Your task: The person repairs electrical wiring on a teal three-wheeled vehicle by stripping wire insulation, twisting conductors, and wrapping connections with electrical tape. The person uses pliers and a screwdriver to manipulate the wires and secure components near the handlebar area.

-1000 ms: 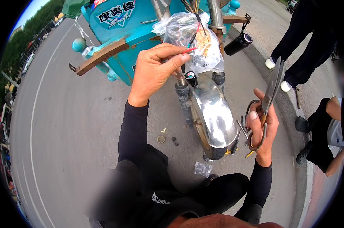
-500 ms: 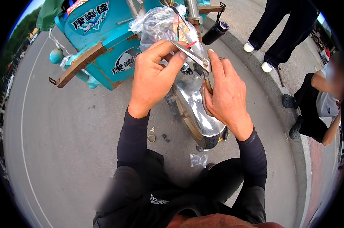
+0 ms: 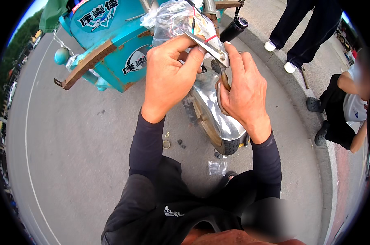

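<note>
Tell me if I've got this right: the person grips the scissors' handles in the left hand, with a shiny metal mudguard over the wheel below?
Not quite on the side: the right hand grips the scissors by the handles, as the head view shows. The shiny metal mudguard is indeed over the wheel below.

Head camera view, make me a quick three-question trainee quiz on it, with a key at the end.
1. Which hand holds the silver-bladed scissors with brownish metal handles?
2. True or false: the shiny silver metal fender sits over a black rubber tyre.
3. Where does the small clear plastic packet lie?
A. On the grey pavement
B. On the teal vehicle body
C. On the fender

Key:
1. The right hand
2. True
3. A
</note>
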